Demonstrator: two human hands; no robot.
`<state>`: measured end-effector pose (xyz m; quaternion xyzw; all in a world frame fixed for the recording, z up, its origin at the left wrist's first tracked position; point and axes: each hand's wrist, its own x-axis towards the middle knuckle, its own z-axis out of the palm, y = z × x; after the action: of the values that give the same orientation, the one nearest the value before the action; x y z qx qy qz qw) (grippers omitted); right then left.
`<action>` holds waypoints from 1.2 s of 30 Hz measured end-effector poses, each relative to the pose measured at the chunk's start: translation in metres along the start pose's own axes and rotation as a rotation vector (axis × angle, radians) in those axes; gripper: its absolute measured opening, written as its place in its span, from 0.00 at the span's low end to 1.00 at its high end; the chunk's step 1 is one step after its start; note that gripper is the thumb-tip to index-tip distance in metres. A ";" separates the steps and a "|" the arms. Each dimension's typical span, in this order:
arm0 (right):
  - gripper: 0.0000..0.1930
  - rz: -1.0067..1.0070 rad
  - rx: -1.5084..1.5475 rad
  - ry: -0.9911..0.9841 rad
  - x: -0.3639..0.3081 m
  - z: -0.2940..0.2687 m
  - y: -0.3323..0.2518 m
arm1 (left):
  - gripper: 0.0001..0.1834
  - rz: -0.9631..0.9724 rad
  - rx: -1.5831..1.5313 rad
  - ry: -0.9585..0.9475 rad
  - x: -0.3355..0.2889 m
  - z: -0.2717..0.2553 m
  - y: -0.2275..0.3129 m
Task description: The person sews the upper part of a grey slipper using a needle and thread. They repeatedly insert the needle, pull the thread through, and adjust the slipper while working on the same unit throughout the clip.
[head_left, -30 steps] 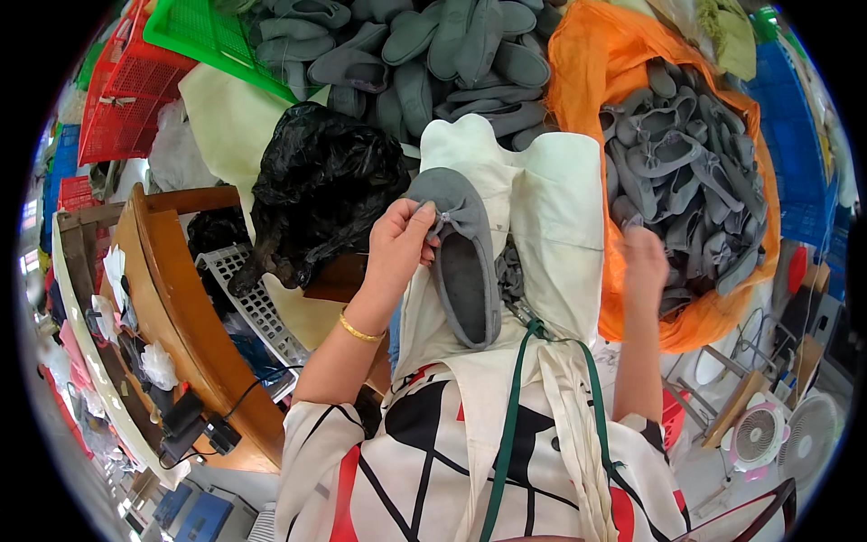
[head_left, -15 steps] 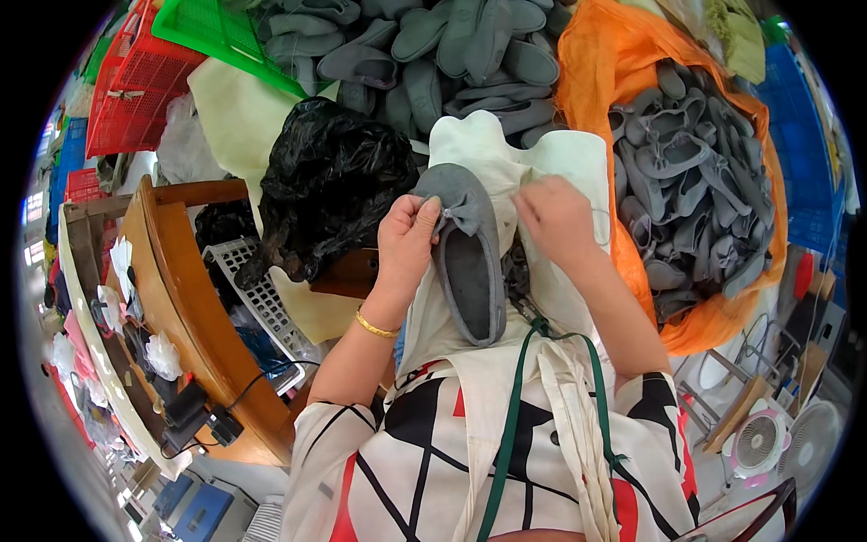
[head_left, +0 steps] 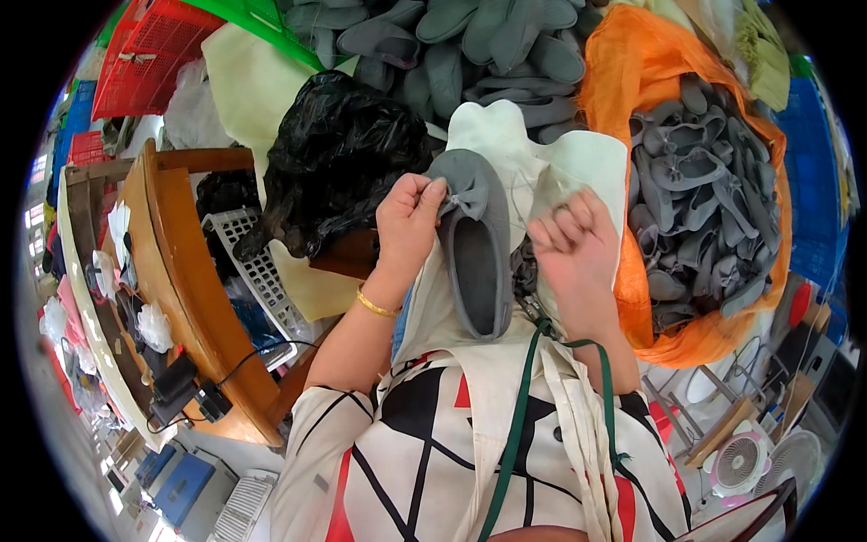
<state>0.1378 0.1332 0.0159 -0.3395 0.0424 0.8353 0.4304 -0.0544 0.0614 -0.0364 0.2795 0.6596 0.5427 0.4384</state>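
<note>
- Room around me: cluttered workshop, wooden table (head_left: pixel 194 298) left, white fan (head_left: pixel 739 462) right.
- Orange sack (head_left: pixel 621 86), right: piled with grey shoes (head_left: pixel 695 167).
- White cloth (head_left: pixel 596 163) covers the lap, uneven.
- Grey slipper (head_left: pixel 476 285) over lap, toe away. Probably light, floppy, non-slip, not fragile; best gripped at toe or heel rim.
- Right hand (head_left: pixel 573 239): fingers curled narrow, clear of slipper; can't tell if holding anything.
- Left hand (head_left: pixel 408 217): pinching slipper beside bow (head_left: pixel 467 197).

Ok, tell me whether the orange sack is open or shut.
Open: the orange sack has its mouth spread wide, with grey slippers showing inside.
</note>
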 end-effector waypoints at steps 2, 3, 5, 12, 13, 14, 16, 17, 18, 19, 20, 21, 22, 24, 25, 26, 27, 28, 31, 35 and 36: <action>0.22 -0.081 -0.087 -0.034 -0.019 -0.006 -0.002 | 0.12 0.004 -0.022 -0.011 0.001 -0.001 -0.003; 0.22 -0.067 -0.075 -0.005 -0.019 -0.012 -0.002 | 0.11 0.011 -0.020 -0.017 -0.001 0.001 -0.006; 0.20 -0.058 -0.067 -0.074 -0.016 -0.022 -0.001 | 0.12 0.034 -0.006 -0.045 -0.001 0.000 -0.013; 0.11 -0.660 -0.863 -0.092 -0.029 -0.033 -0.016 | 0.09 0.134 0.250 -0.092 0.008 -0.012 0.006; 0.11 -0.655 -0.906 -0.022 -0.033 -0.046 -0.033 | 0.08 0.193 0.287 -0.071 0.006 -0.013 0.014; 0.11 -0.646 -0.948 0.049 -0.039 -0.061 -0.054 | 0.08 0.250 0.324 -0.050 0.004 -0.014 0.021; 0.10 -0.617 -0.957 0.221 -0.058 -0.088 -0.093 | 0.08 0.303 0.380 -0.041 0.004 -0.018 0.032; 0.11 -0.660 -1.077 0.333 -0.067 -0.094 -0.104 | 0.08 0.329 0.406 -0.037 0.003 -0.018 0.038; 0.13 -0.697 -1.196 0.442 -0.076 -0.099 -0.115 | 0.11 0.327 0.419 -0.063 0.001 -0.018 0.045; 0.17 -0.743 -1.265 0.457 -0.081 -0.107 -0.123 | 0.14 0.329 0.433 -0.095 0.001 -0.015 0.052; 0.19 -0.760 -1.324 0.474 -0.084 -0.114 -0.125 | 0.16 0.330 0.447 -0.126 0.000 -0.012 0.058; 0.20 -0.776 -1.384 0.491 -0.085 -0.120 -0.126 | 0.19 0.417 0.597 -0.128 -0.002 -0.007 0.065; 0.22 -0.793 -1.440 0.513 -0.088 -0.119 -0.125 | 0.23 0.506 0.748 -0.134 -0.006 0.003 0.071; 0.18 -0.696 -1.415 0.367 -0.078 -0.114 -0.114 | 0.28 0.568 1.012 -0.156 -0.010 0.018 0.077; 0.14 -0.677 -1.338 0.269 -0.069 -0.114 -0.101 | 0.30 0.543 1.128 -0.175 -0.012 0.025 0.079; 0.10 -0.662 -1.256 0.182 -0.062 -0.111 -0.086 | 0.33 0.522 1.242 -0.204 -0.011 0.032 0.079; 0.07 -0.589 -1.208 0.126 -0.057 -0.098 -0.070 | 0.29 0.551 1.261 -0.151 -0.009 0.035 0.074; 0.05 -0.516 -1.157 0.069 -0.052 -0.082 -0.056 | 0.27 0.515 1.234 -0.136 -0.007 0.035 0.070; 0.06 -0.299 -1.196 -0.084 -0.038 -0.049 -0.026 | 0.22 0.409 1.101 -0.104 -0.002 0.028 0.063; 0.07 -0.199 -1.210 -0.181 -0.021 -0.019 0.003 | 0.13 0.193 0.714 -0.095 -0.002 0.018 0.050; 0.08 -0.200 -1.257 -0.191 -0.016 -0.017 0.006 | 0.11 0.123 0.608 -0.098 -0.001 0.016 0.047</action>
<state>0.1483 0.1120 0.0116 -0.4536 -0.5256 0.6830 0.2269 -0.0447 0.0797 0.0091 0.4630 0.7515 0.3321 0.3326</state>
